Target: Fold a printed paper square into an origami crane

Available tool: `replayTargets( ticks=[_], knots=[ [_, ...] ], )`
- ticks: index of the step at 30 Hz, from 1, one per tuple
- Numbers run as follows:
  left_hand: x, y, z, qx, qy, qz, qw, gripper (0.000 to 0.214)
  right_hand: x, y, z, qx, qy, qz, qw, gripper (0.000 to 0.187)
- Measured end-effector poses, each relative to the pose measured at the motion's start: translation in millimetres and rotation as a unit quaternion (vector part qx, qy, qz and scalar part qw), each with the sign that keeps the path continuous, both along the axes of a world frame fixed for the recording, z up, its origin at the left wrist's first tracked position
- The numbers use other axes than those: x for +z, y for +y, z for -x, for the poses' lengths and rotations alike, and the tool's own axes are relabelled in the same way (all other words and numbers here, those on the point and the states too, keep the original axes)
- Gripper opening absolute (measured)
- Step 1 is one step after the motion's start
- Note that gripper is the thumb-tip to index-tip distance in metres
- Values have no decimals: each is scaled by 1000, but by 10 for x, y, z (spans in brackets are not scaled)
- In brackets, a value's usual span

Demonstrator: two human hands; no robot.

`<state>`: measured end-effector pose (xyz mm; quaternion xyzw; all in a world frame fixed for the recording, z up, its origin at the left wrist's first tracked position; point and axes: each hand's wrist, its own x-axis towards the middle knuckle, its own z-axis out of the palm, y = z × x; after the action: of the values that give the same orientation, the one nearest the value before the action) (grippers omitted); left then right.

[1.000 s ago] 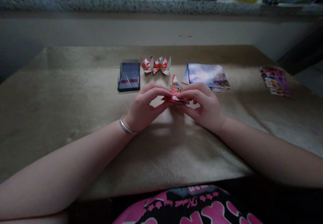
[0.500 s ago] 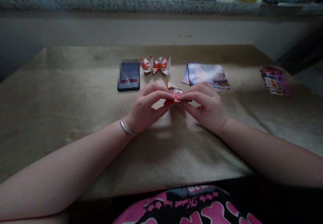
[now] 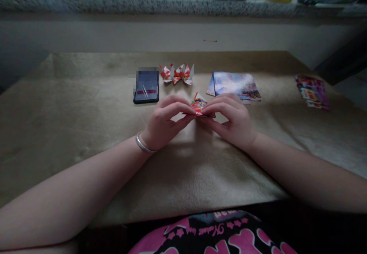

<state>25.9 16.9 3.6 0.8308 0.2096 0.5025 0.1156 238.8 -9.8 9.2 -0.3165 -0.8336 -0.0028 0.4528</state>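
A small piece of folded paper (image 3: pixel 198 102), red with a colourful print and a pointed top, is held just above the table between both hands. My left hand (image 3: pixel 168 119) pinches its left side between thumb and fingers, and a silver bangle circles that wrist. On the right side, my right hand (image 3: pixel 233 117) grips the lower edge in the same way. The fingertips of the two hands lie close together and cover part of the paper. Behind the hands stand red and white folded paper figures (image 3: pixel 177 74) with pointed tips.
A dark phone (image 3: pixel 146 86) lies left of the figures. Printed paper sheets (image 3: pixel 237 85) are stacked right of them, and purple printed papers (image 3: pixel 312 91) lie at the far right. Behind the gold-brown table cover (image 3: pixel 86 112), a stone ledge (image 3: pixel 160 5) holds assorted items.
The pointed top of the folded paper has shifted right and stands more upright. My left fingertips have slid slightly left along its edge; both hands still hold it.
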Motion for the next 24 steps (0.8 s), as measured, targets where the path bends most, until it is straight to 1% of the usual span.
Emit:
replayTargets(
  ticks=[6,9,11,14,18,22,24],
  knots=[
    [6,-4,7,12,8,-1,1000,9,-13,37,-8,7,24,12,1000,8],
    [7,-4,8,33,27,15,999,20,-14,39,-7,5,34,4,999,6],
    [6,-1,12,45,34,26,998,22,-12,34,-7,9,36,-4,999,6],
    [7,4,19,35,34,39,998,12,-11,24,-10,-4,39,-5,999,6],
    [11,9,16,19,24,27,999,6,-14,16,-11,-25,42,-3,999,5],
    [15,10,9,15,17,14,1000,6,-7,15,-1,-12,47,-14,999,7],
    [14,6,8,23,16,13,1000,5,-3,15,5,-6,49,-10,999,7]
  ],
)
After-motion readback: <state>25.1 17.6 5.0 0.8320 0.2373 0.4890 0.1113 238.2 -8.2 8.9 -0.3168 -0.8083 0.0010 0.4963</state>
